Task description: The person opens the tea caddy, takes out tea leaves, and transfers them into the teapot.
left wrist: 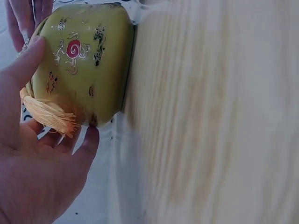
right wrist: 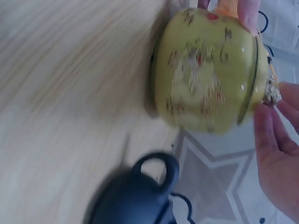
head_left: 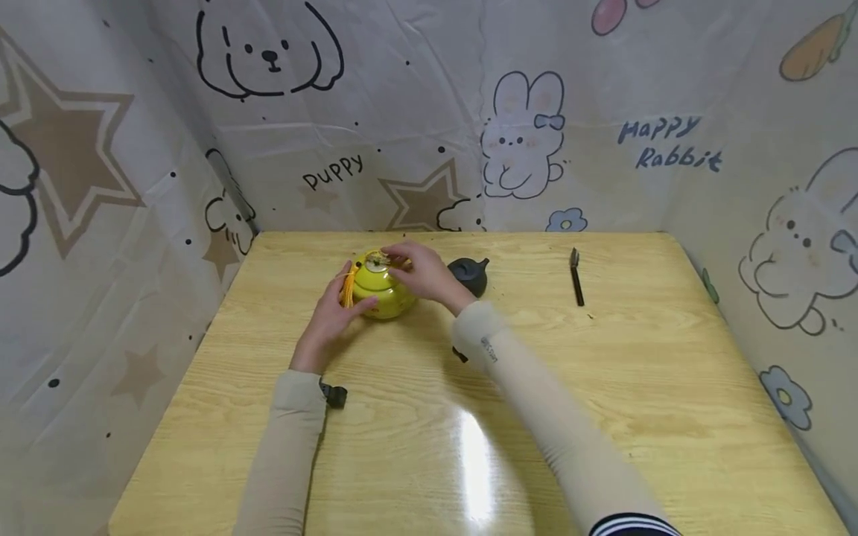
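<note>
A rounded yellow jar (head_left: 392,304) with a lid (head_left: 371,278) stands toward the far left of the table. My left hand (head_left: 327,318) holds its left side, thumb toward the front and fingers round the far side, as the left wrist view shows. An orange tassel (left wrist: 51,114) hangs by that hand. With thumb and fingertips my right hand (head_left: 429,274) pinches the ornate knob (right wrist: 271,93) on top of the lid. The lid sits on the jar, a dark seam showing between them. Red and dark patterns decorate the jar's wall.
Just right of the jar sits a small dark teapot (head_left: 471,275), its ring handle (right wrist: 170,170) near the jar in the right wrist view. A thin black-handled tool (head_left: 577,279) lies farther right on the wooden table (head_left: 637,387). Printed cloth (head_left: 415,89) walls off the back and sides.
</note>
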{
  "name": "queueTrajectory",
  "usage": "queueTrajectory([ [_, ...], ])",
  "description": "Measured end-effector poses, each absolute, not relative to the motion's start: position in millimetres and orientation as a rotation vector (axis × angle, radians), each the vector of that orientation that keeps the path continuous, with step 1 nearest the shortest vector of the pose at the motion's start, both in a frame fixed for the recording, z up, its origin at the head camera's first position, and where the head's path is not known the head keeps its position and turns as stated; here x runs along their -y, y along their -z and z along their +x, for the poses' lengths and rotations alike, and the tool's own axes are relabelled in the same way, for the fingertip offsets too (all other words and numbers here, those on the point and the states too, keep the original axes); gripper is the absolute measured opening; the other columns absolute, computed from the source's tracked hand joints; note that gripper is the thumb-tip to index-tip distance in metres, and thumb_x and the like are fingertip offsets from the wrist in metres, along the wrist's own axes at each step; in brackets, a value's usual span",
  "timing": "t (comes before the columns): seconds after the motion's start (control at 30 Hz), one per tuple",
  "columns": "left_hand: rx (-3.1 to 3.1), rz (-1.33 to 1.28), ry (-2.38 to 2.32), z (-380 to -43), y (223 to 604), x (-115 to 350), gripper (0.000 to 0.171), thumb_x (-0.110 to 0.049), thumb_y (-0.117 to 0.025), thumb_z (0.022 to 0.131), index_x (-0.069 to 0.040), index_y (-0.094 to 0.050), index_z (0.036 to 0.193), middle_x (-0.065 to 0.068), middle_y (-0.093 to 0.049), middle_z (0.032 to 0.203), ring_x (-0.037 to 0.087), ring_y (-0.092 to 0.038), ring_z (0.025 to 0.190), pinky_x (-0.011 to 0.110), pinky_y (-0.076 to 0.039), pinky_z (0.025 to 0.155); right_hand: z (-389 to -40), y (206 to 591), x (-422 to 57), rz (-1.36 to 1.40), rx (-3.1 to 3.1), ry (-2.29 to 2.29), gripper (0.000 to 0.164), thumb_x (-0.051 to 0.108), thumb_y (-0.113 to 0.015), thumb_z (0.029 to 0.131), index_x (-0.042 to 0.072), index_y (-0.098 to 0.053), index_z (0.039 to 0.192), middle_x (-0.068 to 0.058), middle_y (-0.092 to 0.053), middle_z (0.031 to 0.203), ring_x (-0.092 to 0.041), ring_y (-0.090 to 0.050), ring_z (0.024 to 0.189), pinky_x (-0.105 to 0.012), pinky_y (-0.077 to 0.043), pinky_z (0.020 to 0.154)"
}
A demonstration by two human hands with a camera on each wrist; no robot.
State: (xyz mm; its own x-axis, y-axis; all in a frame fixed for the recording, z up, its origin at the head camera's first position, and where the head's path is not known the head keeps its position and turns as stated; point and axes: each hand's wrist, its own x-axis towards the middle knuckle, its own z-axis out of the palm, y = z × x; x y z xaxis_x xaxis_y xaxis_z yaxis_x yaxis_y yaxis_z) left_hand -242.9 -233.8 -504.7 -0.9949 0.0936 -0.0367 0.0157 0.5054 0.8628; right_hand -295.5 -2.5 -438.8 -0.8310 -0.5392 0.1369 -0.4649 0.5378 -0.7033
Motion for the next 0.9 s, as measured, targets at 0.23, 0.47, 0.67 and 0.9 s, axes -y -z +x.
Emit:
queueTrajectory([
  [0.23, -2.665, 0.135, -1.449, -232.7, 500.8, 247.7, 0.090, -0.053, -0.065, 0.099, -0.021, -0.016, 0.168, 0.006, -0.019, 0.173, 0.035, -0.026, 0.157, 0.053, -0.029, 0.125, -278.6, 430.1, -45.1, -0.972, -2.651, 0.963, 0.048, 0.019, -0.065, 0.103, 0.014, -0.055, 0.150, -0.011, -0.061, 0.140, -0.030, -0.062, 0.124, -0.041, -0.053, 0.105],
  [0.47, -2.632, 0.149, -1.427, -224.8, 500.6, 266.2, 0.080, -0.050, -0.060, 0.103, -0.021, -0.022, 0.167, 0.016, -0.034, 0.167, 0.041, -0.042, 0.148, 0.055, -0.041, 0.117, -269.4, 431.9, -101.3, -0.939, -2.675, 0.906, 0.044, 0.021, -0.065, 0.104, 0.011, -0.059, 0.146, -0.012, -0.063, 0.138, -0.031, -0.059, 0.129, -0.050, -0.045, 0.112],
  [0.67, -2.642, 0.184, -1.348, -218.6, 502.4, 277.7, 0.077, -0.043, -0.060, 0.105, -0.020, -0.020, 0.167, 0.019, -0.036, 0.165, 0.042, -0.042, 0.147, 0.054, -0.040, 0.119, -256.6, 446.1, -140.7, -0.866, -2.702, 0.903, 0.046, 0.019, -0.065, 0.103, 0.010, -0.057, 0.148, -0.015, -0.059, 0.144, -0.037, -0.052, 0.137, -0.057, -0.040, 0.115],
  [0.9, -2.825, 0.257, -0.906, -207.9, 494.8, 304.2, 0.077, -0.042, -0.059, 0.106, -0.020, -0.019, 0.168, 0.019, -0.032, 0.167, 0.046, -0.034, 0.150, 0.065, -0.030, 0.120, -243.8, 460.2, -193.3, -0.717, -2.792, 0.796, 0.055, 0.021, -0.063, 0.105, 0.012, -0.047, 0.156, -0.022, -0.052, 0.147, -0.044, -0.047, 0.138, -0.064, -0.039, 0.113],
])
